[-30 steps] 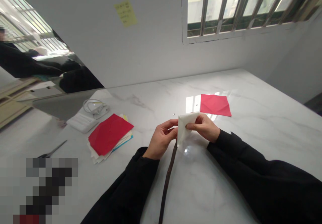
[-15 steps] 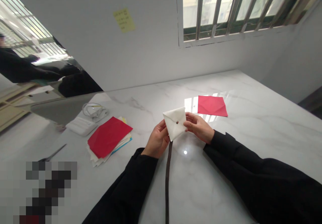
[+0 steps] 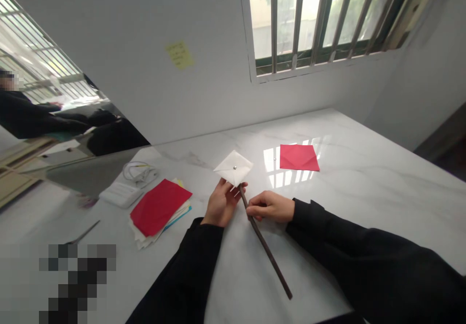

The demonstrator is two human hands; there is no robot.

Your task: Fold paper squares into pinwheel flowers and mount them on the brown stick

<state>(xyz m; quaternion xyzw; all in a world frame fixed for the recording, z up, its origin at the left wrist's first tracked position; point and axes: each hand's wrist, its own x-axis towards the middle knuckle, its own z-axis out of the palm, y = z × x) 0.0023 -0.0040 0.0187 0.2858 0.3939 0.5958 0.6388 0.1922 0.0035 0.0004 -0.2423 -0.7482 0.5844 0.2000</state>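
A folded white square (image 3: 233, 161), envelope-like with a small round stud at its middle, sits over my left hand (image 3: 223, 202). The fingers of that hand hold its lower corner from beneath and are partly hidden by it. From this corner a long, narrow brown strip (image 3: 271, 258) slants down to the right, its far end over the table. My right hand (image 3: 269, 206) is closed, pinching the strip near its upper part between thumb and fingers.
On the white marbled table (image 3: 349, 168) lie a red sheet (image 3: 299, 158) and a tiny bead-like thing (image 3: 274, 159). Left are a stack topped with red (image 3: 160, 207), a white box (image 3: 121, 195), a coiled cable (image 3: 140, 172) and dark scissors (image 3: 85, 231). A person (image 3: 25, 112) shows far left.
My right hand has left the white square's right edge, moving down to pinch the brown strip. The square has turned and shifted left in view. The strip's lower end has swung right.
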